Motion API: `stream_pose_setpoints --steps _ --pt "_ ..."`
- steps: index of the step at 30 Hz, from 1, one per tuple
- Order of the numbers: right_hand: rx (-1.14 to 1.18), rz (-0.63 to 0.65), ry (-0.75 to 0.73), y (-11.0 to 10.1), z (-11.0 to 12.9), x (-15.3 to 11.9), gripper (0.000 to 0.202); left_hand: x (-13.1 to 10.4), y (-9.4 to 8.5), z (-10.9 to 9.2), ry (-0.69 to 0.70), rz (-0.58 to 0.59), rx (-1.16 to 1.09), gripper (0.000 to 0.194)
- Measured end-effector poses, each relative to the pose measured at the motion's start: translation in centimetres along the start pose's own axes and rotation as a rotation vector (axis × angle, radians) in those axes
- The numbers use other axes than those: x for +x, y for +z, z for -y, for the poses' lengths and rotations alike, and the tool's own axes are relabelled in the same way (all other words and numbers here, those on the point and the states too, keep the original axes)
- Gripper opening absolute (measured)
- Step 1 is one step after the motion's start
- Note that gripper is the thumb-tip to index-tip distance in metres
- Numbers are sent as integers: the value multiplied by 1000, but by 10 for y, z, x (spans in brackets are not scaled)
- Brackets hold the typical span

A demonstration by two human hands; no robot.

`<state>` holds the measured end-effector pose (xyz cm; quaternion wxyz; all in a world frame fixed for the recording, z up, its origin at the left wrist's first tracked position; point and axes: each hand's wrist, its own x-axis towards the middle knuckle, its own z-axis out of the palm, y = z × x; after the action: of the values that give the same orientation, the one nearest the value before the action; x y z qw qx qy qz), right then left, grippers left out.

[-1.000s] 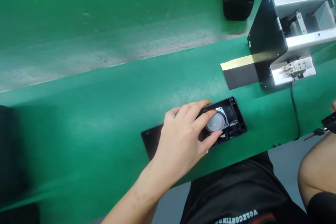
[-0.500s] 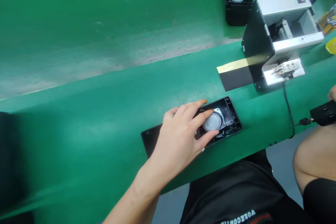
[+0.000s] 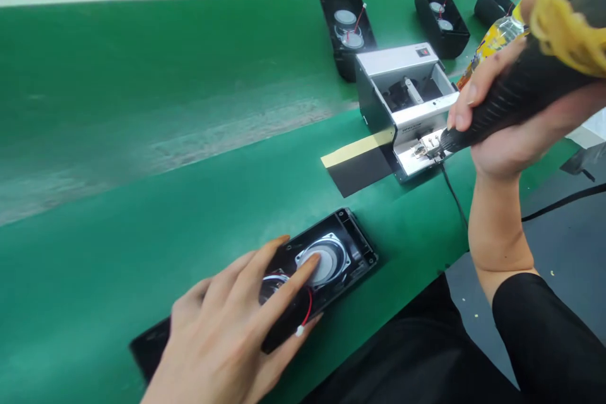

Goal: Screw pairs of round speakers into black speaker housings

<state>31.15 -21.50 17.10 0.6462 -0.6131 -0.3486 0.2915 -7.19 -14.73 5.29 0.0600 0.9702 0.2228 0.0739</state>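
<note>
A long black speaker housing [image 3: 360, 271] lies on the green bench, with a round speaker [image 3: 324, 260] set in it and a red wire ending in a white plug. Across the housing rests my left hand [image 3: 237, 309], fingers spread, the index fingertip on the speaker and the thumb along the near edge. My right hand [image 3: 502, 107] is wrapped round a black power screwdriver [image 3: 525, 85] with yellow bands at its upper end. The tool's lower end is in front of the metal plate of a silver screw feeder [image 3: 402, 63].
A black and yellow strip [image 3: 360, 167] sticks out left of the feeder. Behind stand open black housings [image 3: 348, 31] with speakers and a bottle [image 3: 497, 38]. A cable [image 3: 454, 192] runs down from the feeder over the bench edge.
The view has swung right. My right hand has risen with the screwdriver from the right edge to the feeder. My left hand stays on the housing, its fingers more spread.
</note>
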Motion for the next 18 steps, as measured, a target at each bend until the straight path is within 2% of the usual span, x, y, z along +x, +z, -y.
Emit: stream_pose_setpoints --steps 4,8,12,13,15,18 --pt "-8 108 -18 8 -14 7 76 11 -2 -1 40 -28 -32 57" --pt "-89 129 -250 11 -27 21 84 33 -3 -13 91 10 -65 51" --pt "-13 -37 -479 20 -34 18 77 51 -2 -23 130 13 -73 47" --pt "20 -73 -488 23 -33 15 77 53 -2 -24 130 13 -74 47" --pt "43 -68 -444 27 -25 6 80 55 -2 -28 121 11 -74 48" --pt "-10 -24 -258 26 -5 -8 83 52 -2 -33 110 -17 -60 51"
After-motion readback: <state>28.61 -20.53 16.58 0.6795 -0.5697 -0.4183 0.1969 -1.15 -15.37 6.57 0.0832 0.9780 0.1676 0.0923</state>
